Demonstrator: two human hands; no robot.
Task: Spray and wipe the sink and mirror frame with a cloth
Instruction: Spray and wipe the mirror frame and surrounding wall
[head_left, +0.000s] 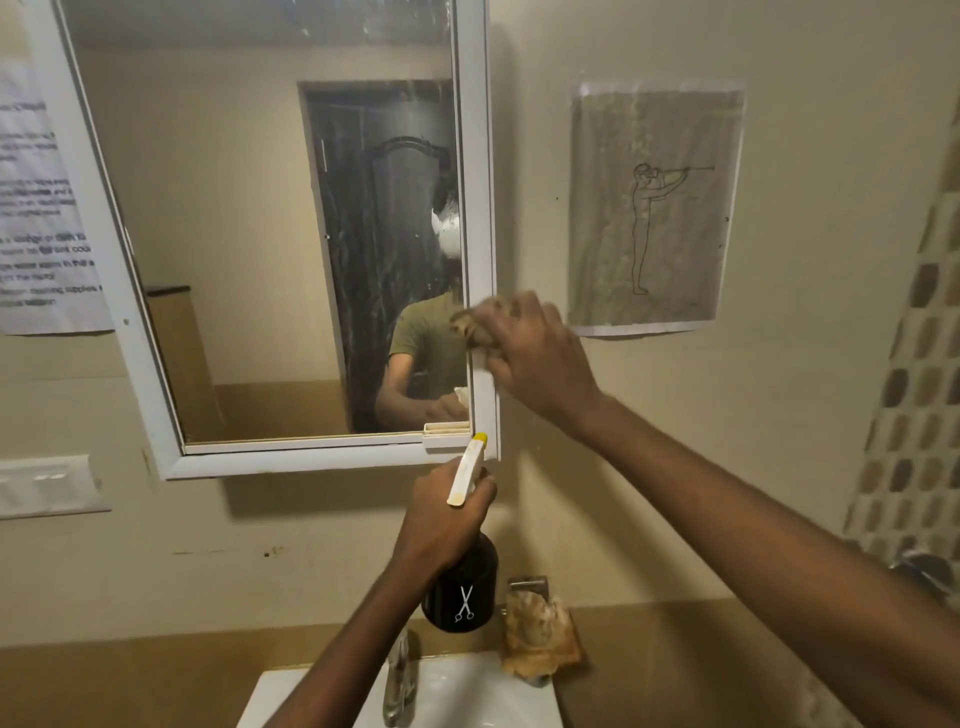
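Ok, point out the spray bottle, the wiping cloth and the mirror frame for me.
spray bottle (460, 597), head view, on its black body by the scissors mark.
cloth (470, 325), head view, on the bunched part left of the right hand's fingers.
mirror frame (480, 208), head view, on the white right-hand upright.

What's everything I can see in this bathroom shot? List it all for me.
Mirror frame: one, white, on the wall, upper left.
Spray bottle: one, black with a white scissors mark and a white-and-yellow nozzle, held up below the frame's lower right corner.
Cloth: one, brownish, pressed to the frame's right edge.
Second cloth: one, tan, bunched at the sink's back right corner.
Sink: one, white, bottom centre.
Tap: one, metal, over the sink.
Line drawing: one sheet, greyish, on the wall right of the mirror.
Printed notice: one, white, left edge.
Switch plate: one, white, lower left wall.
Tiles: brown and beige, right edge.
Left hand: grips the bottle.
Right hand: holds the cloth.
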